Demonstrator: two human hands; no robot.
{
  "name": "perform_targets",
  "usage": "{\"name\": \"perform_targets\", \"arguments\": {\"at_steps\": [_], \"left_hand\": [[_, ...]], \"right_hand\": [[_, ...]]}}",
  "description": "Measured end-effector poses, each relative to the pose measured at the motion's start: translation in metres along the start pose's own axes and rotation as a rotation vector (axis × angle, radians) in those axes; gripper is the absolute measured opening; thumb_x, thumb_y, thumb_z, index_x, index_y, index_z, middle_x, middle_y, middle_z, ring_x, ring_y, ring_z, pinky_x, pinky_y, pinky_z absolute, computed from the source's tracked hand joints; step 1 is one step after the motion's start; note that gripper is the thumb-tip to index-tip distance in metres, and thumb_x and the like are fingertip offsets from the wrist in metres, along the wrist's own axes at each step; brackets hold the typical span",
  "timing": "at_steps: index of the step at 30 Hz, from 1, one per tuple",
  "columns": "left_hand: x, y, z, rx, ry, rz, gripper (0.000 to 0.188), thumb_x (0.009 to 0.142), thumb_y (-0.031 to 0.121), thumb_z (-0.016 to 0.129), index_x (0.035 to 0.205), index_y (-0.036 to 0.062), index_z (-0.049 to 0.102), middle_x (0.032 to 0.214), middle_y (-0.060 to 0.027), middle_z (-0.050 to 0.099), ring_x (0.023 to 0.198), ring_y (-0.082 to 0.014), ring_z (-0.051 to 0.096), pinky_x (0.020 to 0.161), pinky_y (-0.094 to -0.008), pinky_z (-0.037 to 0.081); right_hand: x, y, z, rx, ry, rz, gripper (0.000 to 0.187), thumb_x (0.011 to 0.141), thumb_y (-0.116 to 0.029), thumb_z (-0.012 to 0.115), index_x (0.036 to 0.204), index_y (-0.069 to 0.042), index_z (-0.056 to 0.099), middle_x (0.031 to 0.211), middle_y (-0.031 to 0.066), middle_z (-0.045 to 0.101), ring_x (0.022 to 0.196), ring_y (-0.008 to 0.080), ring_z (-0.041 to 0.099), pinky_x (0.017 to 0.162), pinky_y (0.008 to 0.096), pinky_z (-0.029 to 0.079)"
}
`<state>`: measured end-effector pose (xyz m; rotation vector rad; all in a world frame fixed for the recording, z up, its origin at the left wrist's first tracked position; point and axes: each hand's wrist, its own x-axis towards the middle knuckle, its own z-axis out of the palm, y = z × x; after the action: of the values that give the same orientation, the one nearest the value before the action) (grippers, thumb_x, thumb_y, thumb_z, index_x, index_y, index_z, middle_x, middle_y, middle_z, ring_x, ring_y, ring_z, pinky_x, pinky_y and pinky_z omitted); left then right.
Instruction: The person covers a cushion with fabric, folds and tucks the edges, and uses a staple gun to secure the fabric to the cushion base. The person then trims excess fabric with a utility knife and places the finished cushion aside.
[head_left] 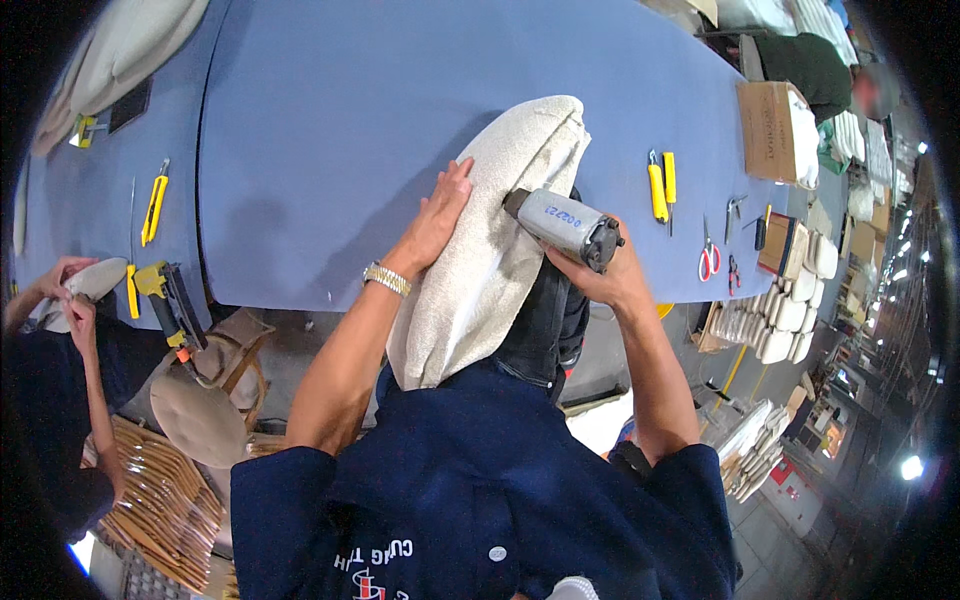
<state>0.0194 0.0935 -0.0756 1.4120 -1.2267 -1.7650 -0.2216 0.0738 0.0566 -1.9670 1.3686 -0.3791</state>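
Note:
A cream fabric-covered cushion (455, 260) stands tilted between my arms, its lower end against my body and its upper part over the blue table. My left hand (440, 215) lies along its left side, fingers stretched out and pressing on the fabric. In my right hand (605, 270) is a grey pneumatic staple gun (565, 222), its nose touching the folded fabric on the cushion's right side. My fingers round its grip are partly hidden behind the tool body.
On the blue table (330, 120) lie yellow-handled tools (657, 187), red-handled scissors (709, 262) and a cardboard box (768, 130). At left, a co-worker's hands (75, 300) hold a pale piece beside a yellow-black staple gun (170, 308). Stacked pale cushions (795, 315) stand at right.

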Motion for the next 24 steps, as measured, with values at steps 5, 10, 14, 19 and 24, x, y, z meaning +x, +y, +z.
{"name": "perform_targets", "arguments": {"at_steps": [5, 10, 14, 19, 24], "left_hand": [[-0.027, 0.027, 0.011, 0.179, 0.027, 0.097, 0.081, 0.103, 0.061, 0.039, 0.164, 0.0135, 0.014, 0.17, -0.0226, 0.008, 0.158, -0.0376, 0.003, 0.124, -0.0578, 0.006], [-0.047, 0.055, 0.033, 0.495, 0.163, 0.073, 0.089, 0.098, 0.038, 0.063, 0.161, 0.0008, 0.012, 0.163, -0.0349, 0.017, 0.154, -0.0444, 0.019, 0.126, -0.0504, 0.017], [-0.043, 0.051, 0.038, 0.55, 0.23, 0.109, 0.086, 0.095, 0.023, 0.067, 0.156, -0.0101, 0.016, 0.159, -0.0367, 0.026, 0.149, -0.0518, 0.025, 0.124, -0.0492, 0.026], [-0.046, 0.065, 0.039, 0.563, 0.233, 0.044, 0.084, 0.094, 0.019, 0.068, 0.155, -0.0113, 0.018, 0.158, -0.0372, 0.028, 0.147, -0.0518, 0.028, 0.123, -0.0492, 0.029], [-0.047, 0.06, 0.042, 0.585, 0.251, 0.05, 0.083, 0.092, 0.016, 0.069, 0.154, -0.0107, 0.021, 0.158, -0.0365, 0.028, 0.147, -0.051, 0.03, 0.121, -0.0499, 0.031]], "right_hand": [[0.001, -0.005, 0.004, 0.164, -0.03, 0.093, 0.037, 0.074, -0.012, 0.079, 0.108, 0.001, 0.071, 0.094, 0.0173, 0.075, 0.088, 0.0338, 0.074, 0.081, 0.0374, 0.057], [-0.005, -0.009, 0.008, 0.056, 0.023, -0.009, 0.034, 0.074, -0.012, 0.079, 0.105, 0.0, 0.07, 0.091, 0.0172, 0.075, 0.085, 0.0335, 0.075, 0.078, 0.0369, 0.057], [-0.006, -0.01, 0.008, 0.084, 0.016, 0.03, 0.032, 0.075, -0.014, 0.079, 0.102, 0.0, 0.07, 0.089, 0.0173, 0.074, 0.082, 0.0352, 0.074, 0.074, 0.0378, 0.057], [-0.013, -0.002, 0.001, 0.06, -0.112, 0.01, 0.031, 0.08, -0.01, 0.082, 0.107, 0.001, 0.072, 0.099, 0.0118, 0.075, 0.086, 0.0222, 0.074, 0.078, 0.0318, 0.056], [-0.009, -0.007, -0.006, 0.059, -0.174, 0.053, 0.03, 0.08, -0.007, 0.081, 0.107, 0.002, 0.072, 0.098, 0.0125, 0.074, 0.086, 0.0219, 0.073, 0.079, 0.0312, 0.056]]}}
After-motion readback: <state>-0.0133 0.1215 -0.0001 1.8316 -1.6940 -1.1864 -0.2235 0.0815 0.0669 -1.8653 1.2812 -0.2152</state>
